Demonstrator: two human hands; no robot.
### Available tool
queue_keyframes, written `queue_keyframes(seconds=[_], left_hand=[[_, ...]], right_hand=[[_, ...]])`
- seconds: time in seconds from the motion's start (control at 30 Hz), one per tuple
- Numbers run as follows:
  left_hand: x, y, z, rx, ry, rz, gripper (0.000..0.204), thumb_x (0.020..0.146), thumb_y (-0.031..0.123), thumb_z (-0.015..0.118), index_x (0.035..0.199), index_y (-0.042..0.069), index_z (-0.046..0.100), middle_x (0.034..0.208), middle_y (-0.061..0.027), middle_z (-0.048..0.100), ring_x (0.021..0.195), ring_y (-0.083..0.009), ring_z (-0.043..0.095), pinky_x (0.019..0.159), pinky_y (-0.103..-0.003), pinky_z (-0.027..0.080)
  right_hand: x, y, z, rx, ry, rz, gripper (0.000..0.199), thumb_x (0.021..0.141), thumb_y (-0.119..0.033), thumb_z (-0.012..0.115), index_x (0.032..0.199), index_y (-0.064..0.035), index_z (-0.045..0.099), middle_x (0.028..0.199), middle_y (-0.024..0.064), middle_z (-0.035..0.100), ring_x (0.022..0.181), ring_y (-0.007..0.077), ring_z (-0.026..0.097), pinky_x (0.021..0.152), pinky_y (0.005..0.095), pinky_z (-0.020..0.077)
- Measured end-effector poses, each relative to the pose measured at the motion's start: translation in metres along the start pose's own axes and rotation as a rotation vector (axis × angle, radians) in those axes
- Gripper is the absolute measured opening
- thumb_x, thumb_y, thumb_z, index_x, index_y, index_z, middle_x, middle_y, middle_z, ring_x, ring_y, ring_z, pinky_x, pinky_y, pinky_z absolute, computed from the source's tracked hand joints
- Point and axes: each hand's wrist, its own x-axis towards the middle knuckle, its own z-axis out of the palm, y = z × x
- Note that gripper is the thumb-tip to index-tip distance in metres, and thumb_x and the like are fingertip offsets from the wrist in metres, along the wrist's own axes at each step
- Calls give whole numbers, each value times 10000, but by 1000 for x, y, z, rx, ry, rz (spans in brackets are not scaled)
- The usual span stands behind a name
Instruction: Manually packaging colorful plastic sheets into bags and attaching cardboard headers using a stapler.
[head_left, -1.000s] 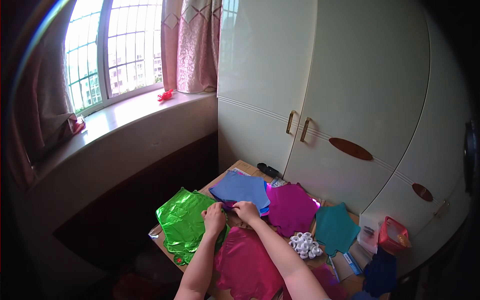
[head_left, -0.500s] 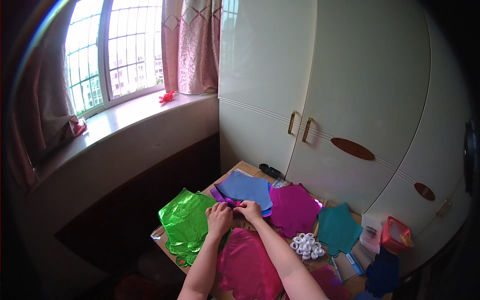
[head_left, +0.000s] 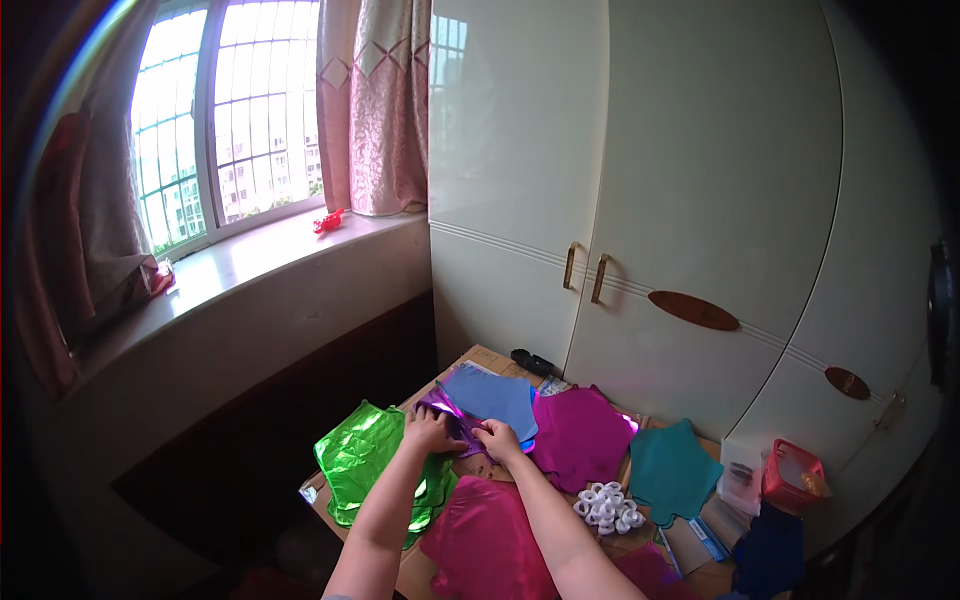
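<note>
A shiny purple foil piece (head_left: 457, 424) lies between my hands, beside a stack of blue foil pieces (head_left: 492, 391). My left hand (head_left: 430, 432) rests on the purple piece, fingers stretched over it. At its right edge, my right hand (head_left: 497, 440) pinches the purple piece between thumb and fingers. Left of my left hand is a crinkled bright green foil stack (head_left: 362, 455). Below my wrists spreads a crimson foil stack (head_left: 482, 540), and a magenta one (head_left: 582, 440) lies right of my right hand.
A cardboard-topped table (head_left: 405, 575) carries all this. Farther right are white rings (head_left: 608, 508), a teal stack (head_left: 676, 470), a dark blue stack (head_left: 772, 553) and a red basket (head_left: 795, 475). A black object (head_left: 532, 361) sits at the back by the white wardrobe (head_left: 710, 180).
My hands have moved slightly apart, and more of the purple foil piece shows between them. My left hand has gone from a pinch to lying on it. The view has shifted a little.
</note>
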Motion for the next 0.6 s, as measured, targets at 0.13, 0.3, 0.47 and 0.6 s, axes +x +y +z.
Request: queue_keyframes(seconds=[0.13, 0.3, 0.47, 0.6], left_hand=[[4, 3, -10, 19, -110, 11, 1141, 570, 879, 512, 1472, 235, 238, 1518, -227, 138, 1405, -396, 126, 1108, -550, 122], [4, 5, -13, -3, -108, 27, 1125, 568, 877, 515, 1476, 287, 211, 1517, -229, 139, 1398, -407, 143, 1096, -568, 141], [5, 7, -13, -22, -135, 18, 1126, 562, 873, 527, 1474, 290, 216, 1518, -230, 127, 1403, -403, 128, 1095, -574, 142], [-1, 3, -15, -44, -98, 25, 1127, 561, 858, 550, 1472, 280, 226, 1512, -237, 142, 1397, -416, 134, 1095, -582, 139]], right_hand=[[5, 13, -5, 194, 74, 52, 136, 859, -165, 659, 880, -30, 658, 727, -1, 629, 625, 67, 521, 576, 242, 424], [31, -6, -61, 637, 301, 143, 51, 831, -85, 647, 795, -63, 617, 700, 11, 601, 572, 96, 533, 508, 257, 432], [50, -57, -194, 504, 730, -66, 150, 832, -124, 614, 710, -94, 531, 645, -27, 520, 557, 74, 444, 501, 269, 361], [30, -129, -258, 216, 917, -239, 137, 844, -140, 592, 804, -9, 582, 682, 0, 555, 613, 104, 489, 561, 300, 407]])
